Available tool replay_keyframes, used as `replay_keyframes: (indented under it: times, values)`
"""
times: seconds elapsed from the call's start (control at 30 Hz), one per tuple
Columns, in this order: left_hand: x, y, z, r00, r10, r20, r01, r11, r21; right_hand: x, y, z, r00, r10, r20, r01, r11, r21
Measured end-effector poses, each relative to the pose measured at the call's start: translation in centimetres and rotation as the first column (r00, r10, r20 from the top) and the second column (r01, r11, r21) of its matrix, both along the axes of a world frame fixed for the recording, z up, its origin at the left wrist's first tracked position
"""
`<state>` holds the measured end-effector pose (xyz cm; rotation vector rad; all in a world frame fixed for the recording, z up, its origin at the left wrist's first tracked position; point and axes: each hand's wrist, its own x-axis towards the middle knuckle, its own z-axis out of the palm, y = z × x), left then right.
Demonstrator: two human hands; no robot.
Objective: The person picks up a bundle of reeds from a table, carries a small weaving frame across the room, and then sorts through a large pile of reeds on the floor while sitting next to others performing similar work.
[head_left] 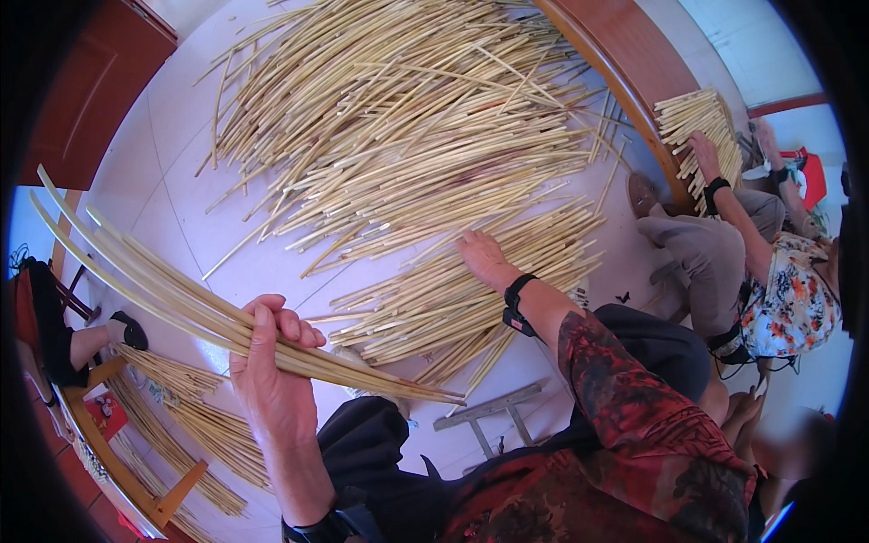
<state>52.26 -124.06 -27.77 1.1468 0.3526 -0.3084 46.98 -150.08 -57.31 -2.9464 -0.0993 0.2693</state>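
My left hand (272, 357) is closed around a bundle of long, thin, pale yellow sticks (163, 271), which look like peeled stalks or canes. Their far ends fan out and curve toward the upper left, while the near ends come together over my lap. On the near pile of sticks (425, 312), on the floor in front of me, rests my right hand (489, 260). Its fingers are bent together at the pile's upper edge, against a pale stick; the fingertips are partly hidden. A much larger heap of the same sticks (416, 136) spreads just beyond.
Several bundles of sticks (204, 425) lie at the lower left beside a wooden bench (77, 407) and another person's foot (131, 331). At the right a seated person's hand (704, 156) touches another stick pile (692, 118). A wooden panel edge (625, 81) borders the heap. A small stool (489, 407) stands near my knees.
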Motion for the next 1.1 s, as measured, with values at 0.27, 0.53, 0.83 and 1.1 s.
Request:
replay_keyframes:
  times: [0.27,0.53,0.83,1.1]
  values:
    - [0.1,-0.2,0.1,1.000,0.020,-0.019,-0.019,0.999,0.042,1.9,0.4,0.0,0.992,0.031,0.120,-0.026,0.999,-0.038]
    - [0.3,-0.4,-0.4,1.000,-0.005,-0.013,0.006,0.999,0.048,2.4,0.5,-0.5,0.999,0.033,-0.012,-0.034,0.997,-0.074]
    - [0.3,-0.6,-0.6,1.000,-0.004,-0.011,0.005,0.999,0.053,3.1,-0.3,0.6,0.984,0.178,0.016,-0.179,0.982,0.068]
    - [0.5,-1.2,-0.8,1.000,-0.013,-0.018,0.014,0.999,0.041,3.4,-1.8,-0.1,0.970,-0.004,0.245,0.009,1.000,-0.018]
